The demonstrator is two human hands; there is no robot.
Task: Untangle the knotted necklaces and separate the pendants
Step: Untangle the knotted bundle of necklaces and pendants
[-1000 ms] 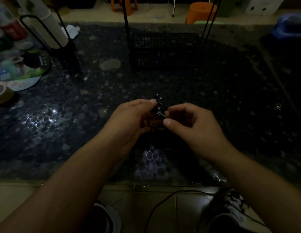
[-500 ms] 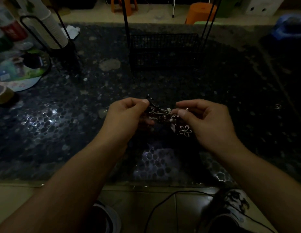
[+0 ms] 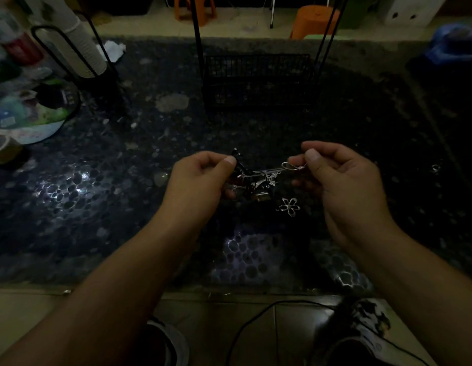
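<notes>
A tangle of dark cords and silver pendants, the knotted necklaces [image 3: 258, 178], stretches in the air between my hands above the dark pebbled tabletop [image 3: 97, 196]. My left hand [image 3: 200, 178] pinches the left end of the tangle between thumb and forefinger. My right hand [image 3: 337, 178] pinches a silver loop pendant [image 3: 291, 166] at the right end. A silver open flower pendant [image 3: 289, 206] hangs below the tangle, between the hands. The light is dim and the cords are hard to trace.
A black wire basket [image 3: 258, 80] with tall rods stands behind the hands. At the far left are a stack of paper cups in a black holder [image 3: 81, 48], a round tray [image 3: 31, 112] and a tape roll [image 3: 2, 149]. A small silver piece [image 3: 435, 168] lies at right.
My hands have drawn apart, the right one moving right, stretching the tangle out. The flower pendant dropped out and now hangs lower; a silver loop shows at my right fingertips.
</notes>
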